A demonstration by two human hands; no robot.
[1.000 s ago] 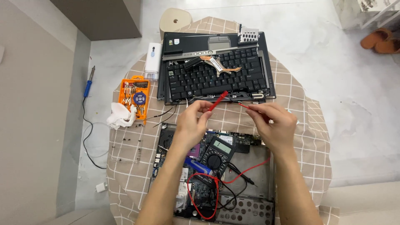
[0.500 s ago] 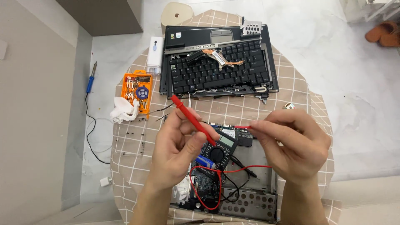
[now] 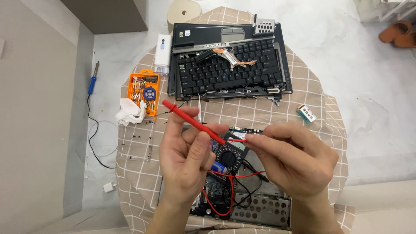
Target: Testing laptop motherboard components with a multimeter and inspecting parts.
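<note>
Here's the long red plastic test probe (image 3: 190, 120), slanting up to the left above the work, pinched in the left hand (image 3: 186, 160) between thumb and curled fingers. Its lower end runs down toward the right hand (image 3: 290, 158), which closes its fingertips on a short red piece (image 3: 237, 140) at that end; whether that is the probe's tip or its lead, hard to say from here. Both hands are clenched on it, hovering just above the black handheld multimeter with the round dial (image 3: 229, 155), which lies on the bared circuit board (image 3: 214, 186). Thin red and black leads (image 3: 229, 190) loop off the meter across the board and over the perforated grey metal chassis (image 3: 260, 210) below it.

Further out, all of this sits on a round table under a beige checked cloth (image 3: 303, 104). At the far side lies the opened black laptop keyboard deck (image 3: 229, 65), with a copper heat pipe (image 3: 232, 56) resting across its keys. Left of it stands a white rectangular box (image 3: 162, 55), and nearer, an orange plastic tray of screwdriver bits (image 3: 145, 92) touching a crumpled white tissue (image 3: 129, 113). A small teal and white box (image 3: 307, 113) sits on the cloth to the right. Down on the pale floor at left, a blue-handled soldering iron (image 3: 92, 80) trails its black cord
</note>
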